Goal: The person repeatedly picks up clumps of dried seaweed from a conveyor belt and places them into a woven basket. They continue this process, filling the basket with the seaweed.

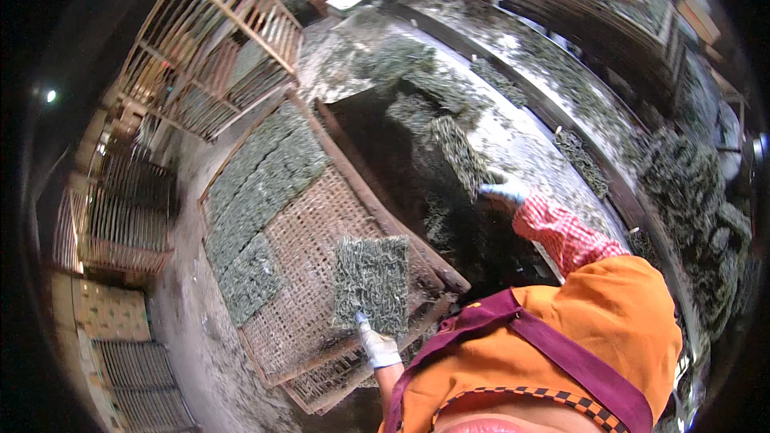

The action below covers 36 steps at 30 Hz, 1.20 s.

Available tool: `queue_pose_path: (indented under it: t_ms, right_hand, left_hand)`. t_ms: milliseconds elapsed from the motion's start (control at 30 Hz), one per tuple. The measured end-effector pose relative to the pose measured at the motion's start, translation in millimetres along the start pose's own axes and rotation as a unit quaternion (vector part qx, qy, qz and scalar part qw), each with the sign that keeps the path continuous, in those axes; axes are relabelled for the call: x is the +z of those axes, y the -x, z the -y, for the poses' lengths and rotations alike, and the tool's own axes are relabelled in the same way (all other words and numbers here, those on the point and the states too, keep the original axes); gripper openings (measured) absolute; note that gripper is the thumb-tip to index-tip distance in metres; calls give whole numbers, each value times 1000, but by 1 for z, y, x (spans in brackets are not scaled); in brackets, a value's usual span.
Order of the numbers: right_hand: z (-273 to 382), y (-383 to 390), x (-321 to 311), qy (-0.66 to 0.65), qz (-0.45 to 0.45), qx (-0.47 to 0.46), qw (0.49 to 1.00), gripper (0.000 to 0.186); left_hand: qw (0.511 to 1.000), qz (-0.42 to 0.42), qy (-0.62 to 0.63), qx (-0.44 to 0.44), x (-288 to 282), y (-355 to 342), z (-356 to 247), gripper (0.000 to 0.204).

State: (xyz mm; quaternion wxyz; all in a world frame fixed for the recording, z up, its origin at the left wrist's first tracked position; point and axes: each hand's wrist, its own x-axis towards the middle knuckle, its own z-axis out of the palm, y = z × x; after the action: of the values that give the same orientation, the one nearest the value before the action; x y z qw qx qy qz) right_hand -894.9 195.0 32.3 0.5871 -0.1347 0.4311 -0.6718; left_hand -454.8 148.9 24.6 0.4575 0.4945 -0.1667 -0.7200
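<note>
My left hand [377, 343], in a whitish glove, grips the lower edge of a flat rectangular slab of grey-green, noodle-like strands [371, 277]. That slab is held up over the near right part of a woven drying tray [309, 232]. Similar slabs [261, 172] lie side by side in rows along the tray's far and left parts. Further right, my gloved right hand [507, 188] is closed on the near end of another strand slab [457, 152]. This one is tilted, above a dark surface with loose strands. The fingertips under both slabs are partly hidden.
A pale worktop [513, 124] with scattered strands runs along the right, edged by a dark rail [553, 120]. Tangled strands [690, 192] are heaped at far right. Stacked trays [593, 32] stand at upper right, slatted wooden racks [216, 48] at upper left. Another tray [345, 381] lies underneath.
</note>
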Motion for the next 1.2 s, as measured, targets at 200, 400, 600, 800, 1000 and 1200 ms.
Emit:
queue_pose_path:
  t_ms: [200, 400, 600, 800, 1000, 1200]
  right_hand:
    - [65, 22, -75, -19, -101, -68, 992, 53]
    - [155, -16, -146, -48, -37, -92, 994, 42]
    - [203, -69, -138, 563, -201, -226, 769, 62]
    - [86, 10, -73, 254, 256, 58, 931, 58]
    - [47, 31, -55, 167, 194, 223, 941, 39]
    - [61, 45, -77, 111, 192, 158, 962, 50]
  left_hand:
    - [990, 97, -13, -102, 53, 5, 28, 56]
    - [980, 140, -53, -133, 120, 26, 43, 60]
    - [976, 160, -62, -137, 173, 45, 56, 54]
    - [959, 184, -51, -211, 178, 40, 68, 48]
    - [949, 173, -204, 168, 157, 18, 107, 30]
    - [961, 156, -171, 150, 137, 8, 87, 25]
